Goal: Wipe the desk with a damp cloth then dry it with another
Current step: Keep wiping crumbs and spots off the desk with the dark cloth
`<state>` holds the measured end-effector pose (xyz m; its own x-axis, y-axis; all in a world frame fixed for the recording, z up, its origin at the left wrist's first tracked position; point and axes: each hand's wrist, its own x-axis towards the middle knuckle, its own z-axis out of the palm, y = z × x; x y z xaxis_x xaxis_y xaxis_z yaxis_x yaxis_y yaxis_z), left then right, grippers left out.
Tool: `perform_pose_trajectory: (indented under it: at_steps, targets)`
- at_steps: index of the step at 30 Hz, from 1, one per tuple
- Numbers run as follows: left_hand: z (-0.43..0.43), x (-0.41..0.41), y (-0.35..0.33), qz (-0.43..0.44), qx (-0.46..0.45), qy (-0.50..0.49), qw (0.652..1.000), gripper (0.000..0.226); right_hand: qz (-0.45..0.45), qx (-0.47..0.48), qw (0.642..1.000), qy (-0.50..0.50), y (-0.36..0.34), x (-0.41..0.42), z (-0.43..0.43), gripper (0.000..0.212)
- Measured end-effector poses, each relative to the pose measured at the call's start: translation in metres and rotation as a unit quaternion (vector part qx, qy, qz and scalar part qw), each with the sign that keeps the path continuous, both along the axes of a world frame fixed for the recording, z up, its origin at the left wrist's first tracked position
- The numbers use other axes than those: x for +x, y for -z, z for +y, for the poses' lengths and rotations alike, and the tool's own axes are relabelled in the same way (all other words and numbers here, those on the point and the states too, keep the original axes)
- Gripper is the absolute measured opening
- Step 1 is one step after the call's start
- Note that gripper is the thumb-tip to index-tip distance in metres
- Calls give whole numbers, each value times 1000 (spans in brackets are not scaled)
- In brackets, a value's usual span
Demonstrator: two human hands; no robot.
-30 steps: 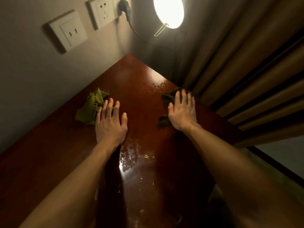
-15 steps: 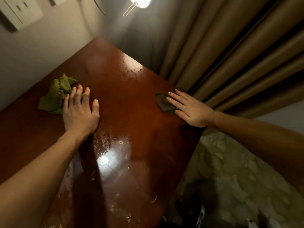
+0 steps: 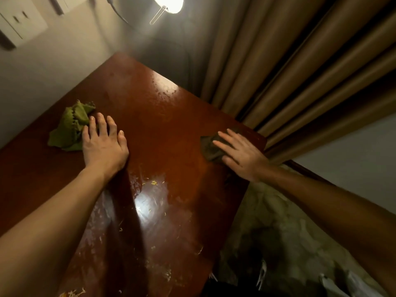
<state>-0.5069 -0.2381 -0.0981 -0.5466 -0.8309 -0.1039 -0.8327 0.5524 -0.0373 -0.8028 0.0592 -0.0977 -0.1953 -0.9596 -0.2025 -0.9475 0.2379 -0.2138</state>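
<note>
A glossy red-brown desk (image 3: 162,129) fills the middle of the head view, with wet streaks and small yellow crumbs near its front. My right hand (image 3: 240,153) lies flat with straight fingers on a dark cloth (image 3: 209,146) at the desk's right edge. Flat on the desk top rests my left hand (image 3: 102,144), its fingertips touching a crumpled green cloth (image 3: 69,127) that lies near the wall.
A lit round lamp (image 3: 169,3) hangs above the far end, its cable running to wall sockets (image 3: 19,24) at upper left. Tan curtains (image 3: 289,71) hang close along the desk's right side. Pale patterned floor (image 3: 278,232) shows at lower right.
My right hand has slid the dark cloth from the desk's middle out to the right edge. The left hand has stayed beside the green cloth. The view has shifted.
</note>
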Motion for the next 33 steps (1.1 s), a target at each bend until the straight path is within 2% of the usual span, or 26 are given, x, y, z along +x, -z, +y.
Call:
perform_pose_trajectory:
  at_steps: [5, 10, 16, 21, 26, 33]
  targets:
    - [-2, 0, 2, -8, 9, -2, 1000, 65, -16, 12, 994, 110, -3, -31, -3, 60]
    - [0, -1, -1, -14, 24, -6, 1000, 66, -7, -13, 978, 207, 6, 14, 5, 62]
    - [-1, -2, -3, -16, 39, -14, 999, 66, 35, -46, 988, 140, 11, 50, 31, 57]
    - [-3, -1, -1, -18, 47, -14, 999, 66, 27, -29, 969, 244, 6, 23, 9, 59]
    - [-4, -1, -5, -20, 66, -20, 997, 66, 19, -41, 957, 285, 8, 34, 9, 58]
    - [-10, -3, -17, -45, 144, -27, 988, 68, 30, -43, 972, 228, 13, 127, 42, 56]
